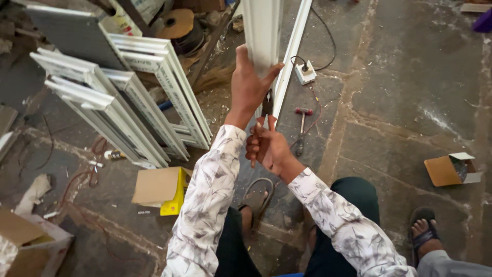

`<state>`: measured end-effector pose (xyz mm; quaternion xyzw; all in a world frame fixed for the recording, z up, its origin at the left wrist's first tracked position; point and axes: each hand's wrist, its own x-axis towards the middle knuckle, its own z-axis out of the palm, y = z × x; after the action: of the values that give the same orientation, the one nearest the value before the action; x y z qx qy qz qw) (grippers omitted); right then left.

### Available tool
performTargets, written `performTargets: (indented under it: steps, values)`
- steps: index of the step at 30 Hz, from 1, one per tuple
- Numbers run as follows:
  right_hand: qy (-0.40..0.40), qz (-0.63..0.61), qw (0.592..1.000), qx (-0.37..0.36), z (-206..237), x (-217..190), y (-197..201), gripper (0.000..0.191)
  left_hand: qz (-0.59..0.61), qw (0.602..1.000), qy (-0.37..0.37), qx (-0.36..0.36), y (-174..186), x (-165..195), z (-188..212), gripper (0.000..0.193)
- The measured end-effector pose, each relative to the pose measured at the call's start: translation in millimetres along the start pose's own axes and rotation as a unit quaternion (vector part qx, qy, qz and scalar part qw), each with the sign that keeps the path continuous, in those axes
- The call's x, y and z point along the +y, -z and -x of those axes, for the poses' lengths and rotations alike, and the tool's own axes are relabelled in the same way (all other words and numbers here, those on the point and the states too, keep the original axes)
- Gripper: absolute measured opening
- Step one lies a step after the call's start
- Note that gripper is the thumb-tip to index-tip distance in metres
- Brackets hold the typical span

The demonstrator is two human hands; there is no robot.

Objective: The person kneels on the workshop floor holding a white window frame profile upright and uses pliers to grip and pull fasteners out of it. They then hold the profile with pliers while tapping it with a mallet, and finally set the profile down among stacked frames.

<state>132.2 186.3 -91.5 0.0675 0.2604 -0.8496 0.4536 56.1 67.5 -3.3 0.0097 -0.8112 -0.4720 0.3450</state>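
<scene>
Head view. Two hands, both raised over the knees. One white profile standing upright at top centre, with a second, thinner white strip leaning just beside it on the right. One dark-bladed tool with a reddish handle. A group of white window frames leaning together at the left, exact number hard to tell. One hammer lying flat, one white socket box with a black cable, three cardboard boxes: yellow-sided at lower centre, an open one at right, another at lower left. Two sandalled feet in sight, one between the knees, one at far right.

Rough grey stone floor, dusty, littered with white chips and scraps; workshop clutter along the top left.

Left hand clenched around the lower end of the profile, thumb across its right face. Right hand directly below, closed on the tool's handle. Blade pointing up, its tip at the profile's lower edge just beside the left thumb.
</scene>
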Motion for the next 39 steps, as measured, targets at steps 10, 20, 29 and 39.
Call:
performTargets:
  steps: [10, 20, 29, 39]
  values:
    - [0.007, 0.017, 1.0, 0.022, -2, 2, -7, 0.016, 0.004, 1.0, -0.01, -0.003, 1, 3, 0, 0.069]
    - [0.036, 0.019, 0.997, 0.065, -8, 12, -10, 0.026, -0.018, 1.0, -0.004, -0.01, -2, 0, 2, 0.072]
    - [0.066, 0.03, 0.994, 0.087, -9, 19, -17, 0.026, -0.033, 0.999, -0.001, -0.01, 1, -2, 4, 0.077]
    - [0.055, 0.075, 0.995, -0.034, 10, 8, 2, 0.044, -0.024, 0.999, 0.009, -0.022, 13, 1, 0, 0.074]
